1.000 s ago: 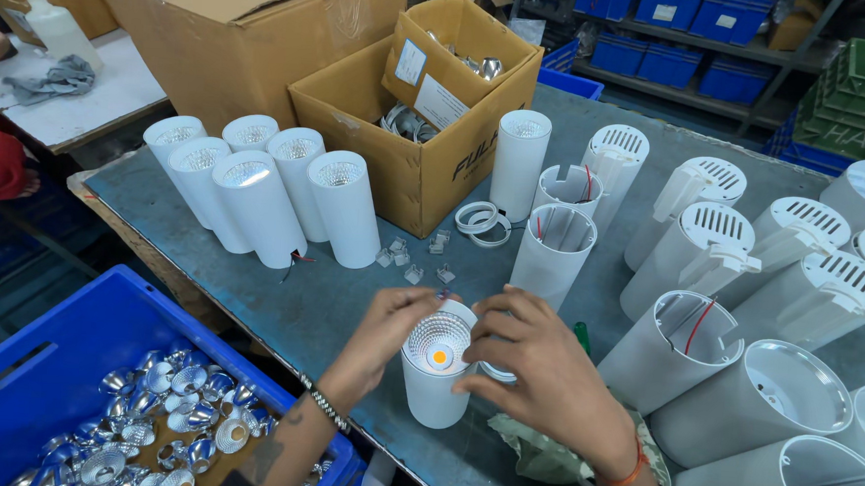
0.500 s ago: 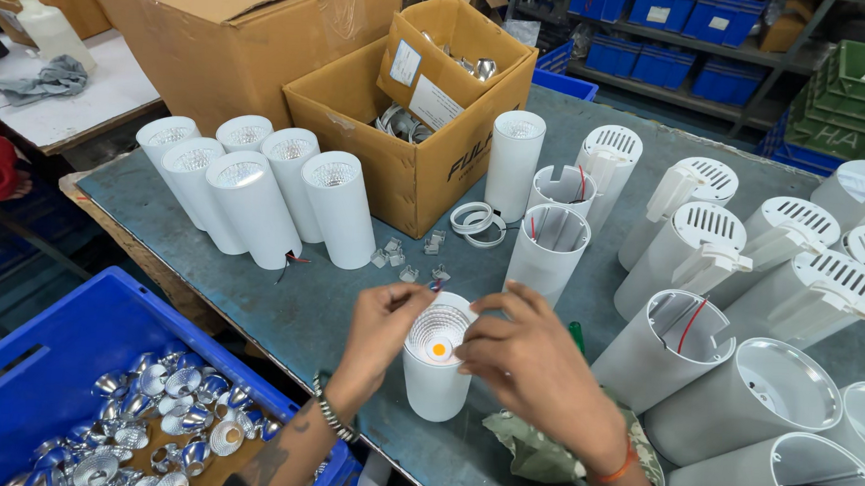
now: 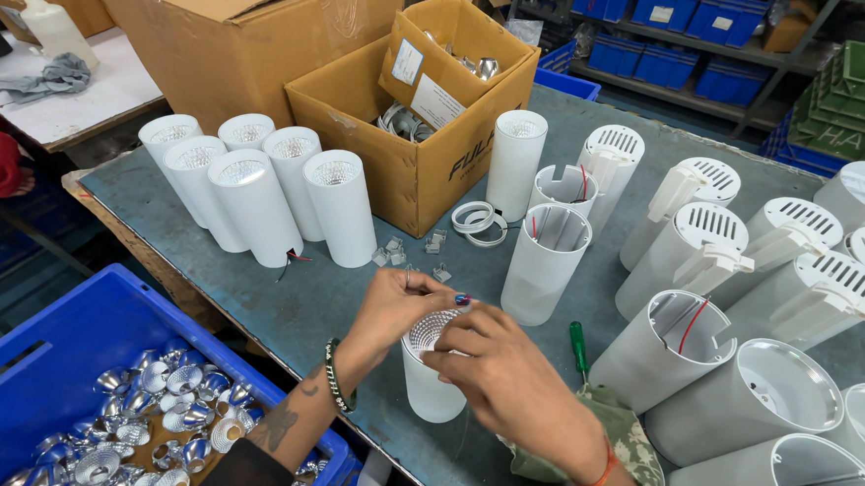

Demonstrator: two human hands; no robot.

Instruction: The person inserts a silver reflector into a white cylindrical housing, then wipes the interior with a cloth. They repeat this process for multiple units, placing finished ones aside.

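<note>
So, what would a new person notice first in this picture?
First, the left hand and right hand at the bottom centre, both on a white cylinder housing with a faceted reflector in its top. Next, the blue crate of shiny reflectors at bottom left, and the open cardboard box behind.

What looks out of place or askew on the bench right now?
Small clear clips lie scattered loose on the table beside the open cardboard box. A red wire trails from under one upright white cylinder. Otherwise nothing looks spilled or damaged.

Crate (image 3: 21, 369) left of lamp housing (image 3: 432, 391); cardboard box (image 3: 416, 173) behind it.
</note>
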